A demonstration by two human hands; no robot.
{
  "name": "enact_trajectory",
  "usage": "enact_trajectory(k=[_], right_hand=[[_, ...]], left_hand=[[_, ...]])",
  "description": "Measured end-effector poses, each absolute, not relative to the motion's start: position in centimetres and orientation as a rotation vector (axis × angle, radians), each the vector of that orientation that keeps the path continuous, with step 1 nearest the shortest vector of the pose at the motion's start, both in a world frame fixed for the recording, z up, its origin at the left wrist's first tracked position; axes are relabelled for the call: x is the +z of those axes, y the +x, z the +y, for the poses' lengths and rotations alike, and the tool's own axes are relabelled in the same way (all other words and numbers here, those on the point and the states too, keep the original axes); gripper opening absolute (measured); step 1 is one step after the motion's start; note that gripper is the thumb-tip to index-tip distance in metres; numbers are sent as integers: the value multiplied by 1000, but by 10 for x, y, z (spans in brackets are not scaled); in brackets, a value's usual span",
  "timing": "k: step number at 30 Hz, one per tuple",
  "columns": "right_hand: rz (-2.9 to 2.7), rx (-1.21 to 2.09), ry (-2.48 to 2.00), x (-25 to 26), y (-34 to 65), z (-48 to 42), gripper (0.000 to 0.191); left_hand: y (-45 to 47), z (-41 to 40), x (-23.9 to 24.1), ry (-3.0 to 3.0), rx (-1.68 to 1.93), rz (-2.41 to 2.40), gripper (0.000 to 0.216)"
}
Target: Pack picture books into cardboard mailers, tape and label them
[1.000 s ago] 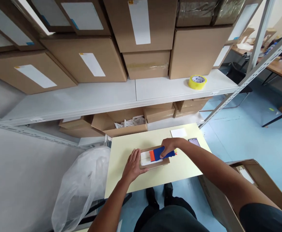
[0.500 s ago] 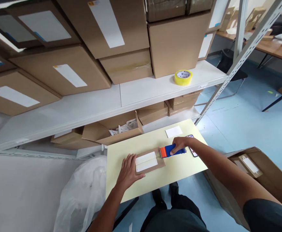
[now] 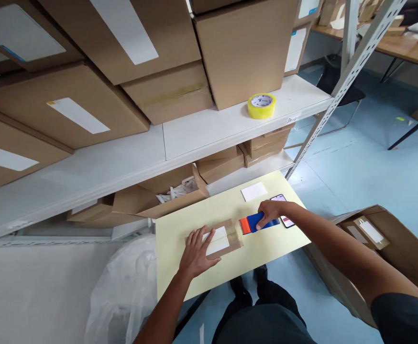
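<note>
A small flat cardboard box [image 3: 235,235] with a white label [image 3: 217,241] lies on the pale yellow table top [image 3: 180,222]. My left hand [image 3: 197,253] rests on its left part, fingers spread, partly covering the label. Clear tape shows across the box's right end. Just to the right, my right hand [image 3: 269,212] grips a blue tape dispenser [image 3: 256,222] whose orange end faces the box. The roll inside the dispenser is hidden. Beyond that hand lies a phone [image 3: 287,220], partly covered by my wrist. A white card [image 3: 254,191] sits near the table's far edge.
Large cartons [image 3: 245,52] fill the shelf [image 3: 202,138] in front, with a yellow tape roll [image 3: 261,105] near its edge. Below, an open carton [image 3: 159,204] holds white items. A plastic bag [image 3: 117,282] stands left of the table; a deep carton [image 3: 384,215] stands right.
My left hand has shifted from the box's left edge onto its top, over the label. Tape now shows more clearly on the right end. The view has shifted slightly.
</note>
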State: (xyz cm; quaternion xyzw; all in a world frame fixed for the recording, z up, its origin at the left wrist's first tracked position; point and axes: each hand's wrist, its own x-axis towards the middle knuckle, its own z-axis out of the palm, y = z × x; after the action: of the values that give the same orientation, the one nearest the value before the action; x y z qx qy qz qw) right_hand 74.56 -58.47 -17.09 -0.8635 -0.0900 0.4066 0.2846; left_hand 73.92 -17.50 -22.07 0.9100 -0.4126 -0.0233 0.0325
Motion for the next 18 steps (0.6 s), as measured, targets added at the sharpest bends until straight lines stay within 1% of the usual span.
enact_trajectory(k=[5,8,10,12,16,18], right_hand=[[-194,1122,-2388,-168,739,-597,80],[-183,1151,-2466,-165,741,-574,83],[-140,1186,-2521,-165,743,-549,80],[-88,1184,-2613,-167,743,-526,69],[33,1080,-2762,-176,724,-501,38],[97,1010,-2763,-182,708,-496,32]], left_hand=[[738,-178,-219,2794,-30,-1308,95],[737,-179,-217,2796,0,-1321,90],[738,-179,-216,2802,5,-1328,89],[738,-178,-216,2804,8,-1348,90],[740,-177,-218,2805,45,-1349,89],[740,-177,-219,2798,51,-1344,87]])
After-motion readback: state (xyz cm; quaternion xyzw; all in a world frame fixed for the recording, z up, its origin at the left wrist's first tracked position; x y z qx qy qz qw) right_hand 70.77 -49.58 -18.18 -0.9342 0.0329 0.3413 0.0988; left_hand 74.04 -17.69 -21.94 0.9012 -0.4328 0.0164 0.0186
